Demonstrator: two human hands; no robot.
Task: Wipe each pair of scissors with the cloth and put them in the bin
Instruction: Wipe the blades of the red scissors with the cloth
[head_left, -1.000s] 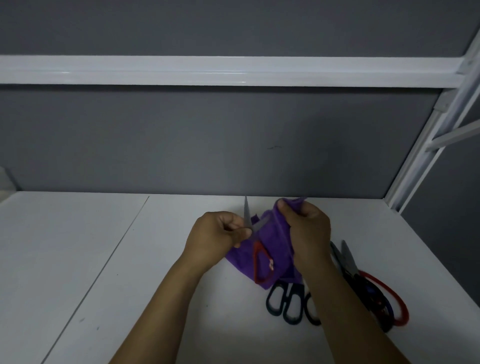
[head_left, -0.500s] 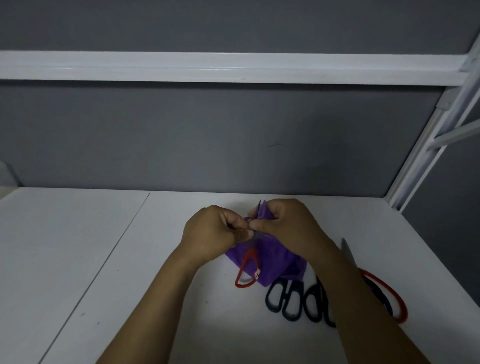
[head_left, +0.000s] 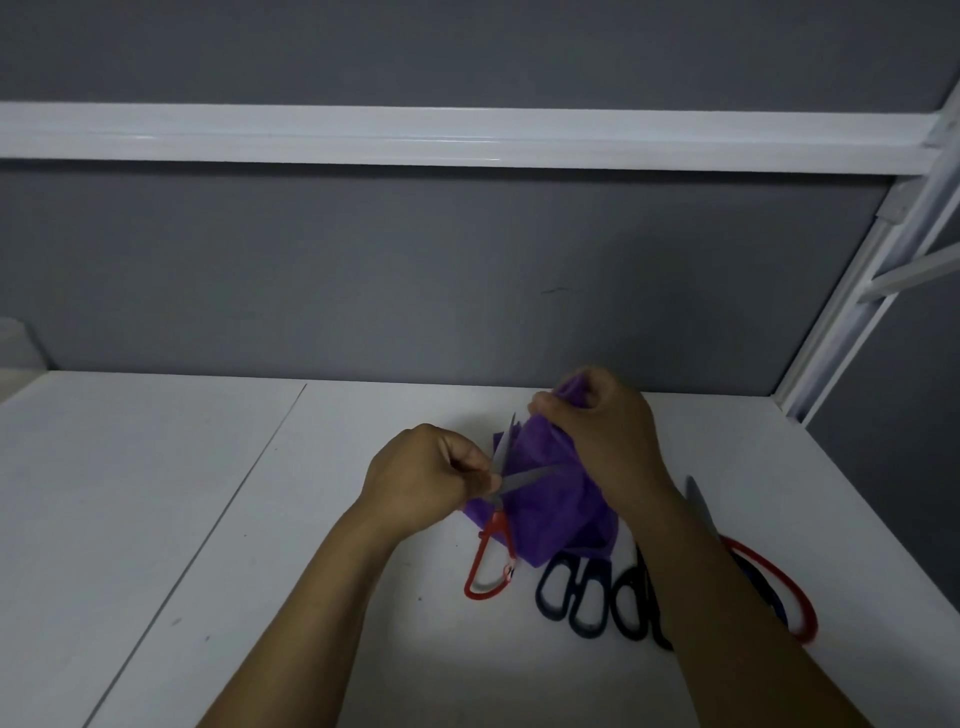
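Purple cloth (head_left: 550, 514) is being gripped by the right hand (head_left: 608, 436), with the fingers curled round its bunched upper fold and the rest hanging down behind the red-handled scissors (head_left: 496, 519). These scissors are being pinched near the pivot by the left hand (head_left: 421, 478), with the 2 blades spread apart and the handle loop pointing down toward the surface (head_left: 208, 519). The thin steel is being judged stiff, light and slick, with sharp edges, so hold is best being taken at the pivot or handle, never across a blade. The cloth is being judged soft and liable to snag on the tips. Beside it, other pairs (head_left: 571, 590) are being left lying on the surface. No bin is being shown.
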